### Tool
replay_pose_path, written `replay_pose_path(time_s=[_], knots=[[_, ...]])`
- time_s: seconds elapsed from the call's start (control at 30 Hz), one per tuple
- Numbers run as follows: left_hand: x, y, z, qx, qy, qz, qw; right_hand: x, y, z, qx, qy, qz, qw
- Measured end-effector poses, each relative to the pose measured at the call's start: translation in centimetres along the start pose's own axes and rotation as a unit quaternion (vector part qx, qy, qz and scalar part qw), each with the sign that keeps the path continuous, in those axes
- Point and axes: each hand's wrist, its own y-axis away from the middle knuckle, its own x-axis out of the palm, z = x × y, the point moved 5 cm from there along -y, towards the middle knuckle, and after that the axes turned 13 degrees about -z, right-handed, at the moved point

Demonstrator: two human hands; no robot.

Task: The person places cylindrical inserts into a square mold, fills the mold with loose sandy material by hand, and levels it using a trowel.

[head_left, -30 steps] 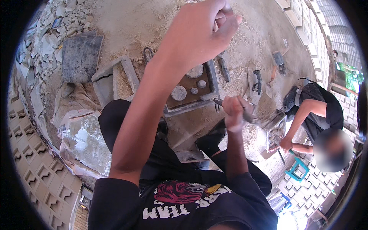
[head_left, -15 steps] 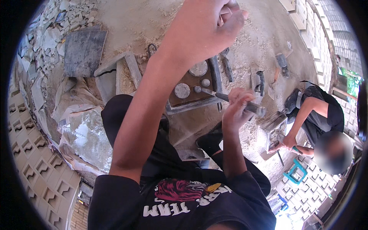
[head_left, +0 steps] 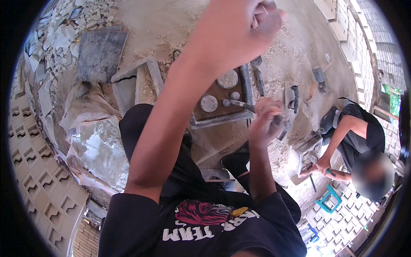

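My left hand (head_left: 242, 32) is raised close to the camera with its fingers curled closed. What lies inside them, if anything, is hidden. My right hand (head_left: 266, 124) grips a slim brush-like tool (head_left: 245, 106) with a dark shaft and a pale tip; its exact kind is unclear. The tip points left, next to a small round knob in a square grey mould (head_left: 218, 122). Two pale round discs, a larger disc (head_left: 227, 79) and a smaller disc (head_left: 209, 103), sit in the mould with two small knobs. My left forearm hides the mould's upper left part.
A broken-edged frame (head_left: 150, 75) and a dark slab (head_left: 102, 55) lie left of the mould. A powder-covered sack (head_left: 96, 145) rests beside my left knee. Hammer-like tools (head_left: 319, 75) lie to the right. Another person (head_left: 355, 128) works over a mould, near a teal stool (head_left: 329, 199).
The scene has shifted slightly rightward in view. My right hand has turned a little around the tool, whose handle end now shows less. My left hand stays raised and curled.
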Motion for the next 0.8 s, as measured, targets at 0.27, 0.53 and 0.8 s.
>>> replay_pose_path(time_s=[0.27, 0.53, 0.8], knots=[[-1.8, -0.8, 1.3, 0.021, -0.011, -0.029, 0.999, -2.2, 0.0, -0.9, -0.054, 0.035, -0.073, 0.995], [-1.0, -0.2, 2.0, 0.008, 0.028, -0.013, 0.999, 0.1, 0.5, 1.2, -0.055, -0.009, -0.031, 0.998], [-0.7, -0.7, 0.6, -0.063, -0.027, 0.001, 0.998, 4.2, 0.5, -1.5, -0.141, 0.127, 0.066, 0.980]])
